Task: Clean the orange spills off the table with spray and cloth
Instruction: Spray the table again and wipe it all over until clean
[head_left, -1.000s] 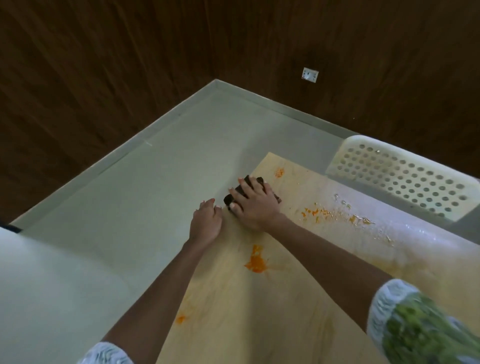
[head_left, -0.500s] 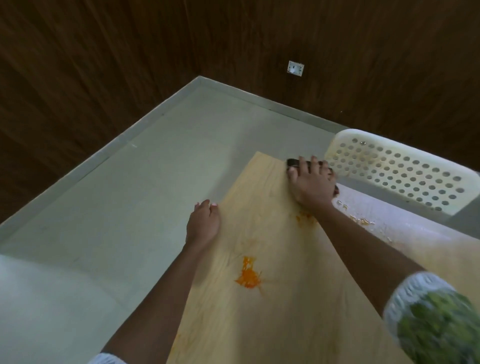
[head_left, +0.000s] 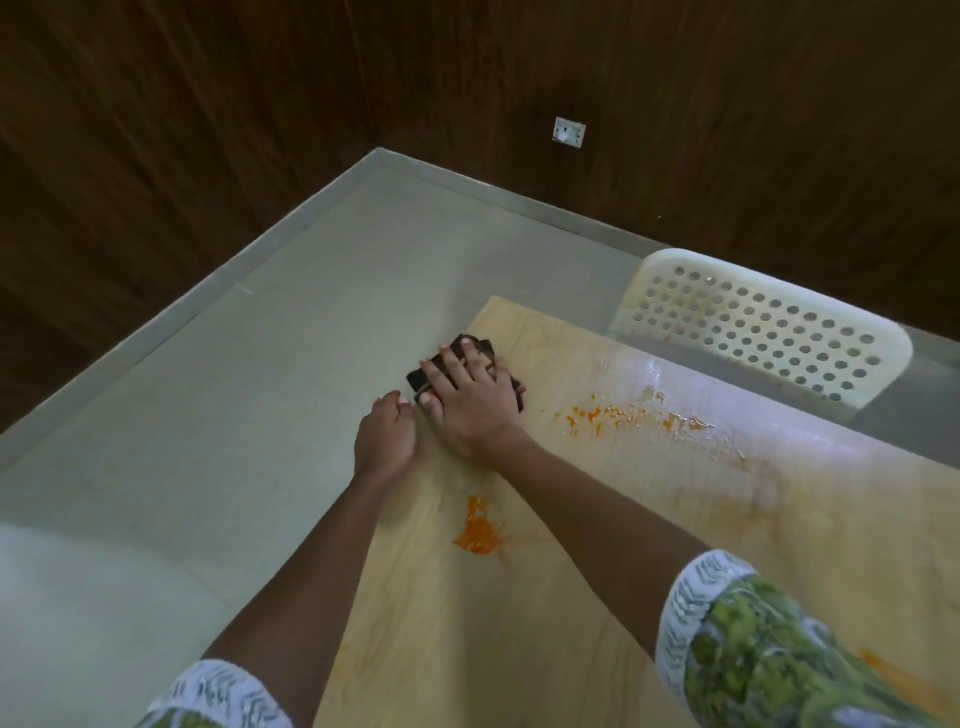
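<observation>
Near the table's (head_left: 597, 597) far left corner, the right hand (head_left: 470, 400) presses a dark cloth (head_left: 423, 374) flat under spread, straight fingers. Just beside it, the left hand (head_left: 385, 434) rests on the table edge, fingers loosely bent, holding nothing. Orange spills (head_left: 479, 530) lie nearer the person and rightward (head_left: 608, 415).

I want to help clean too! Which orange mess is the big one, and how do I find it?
Start at the light wooden table, then find the two forearms crossing it. The big orange splat lies between them, nearer than the right hand pressing the dark cloth. Unlike the scattered wet orange specks towards the white chair, it is one solid blotch.
</observation>
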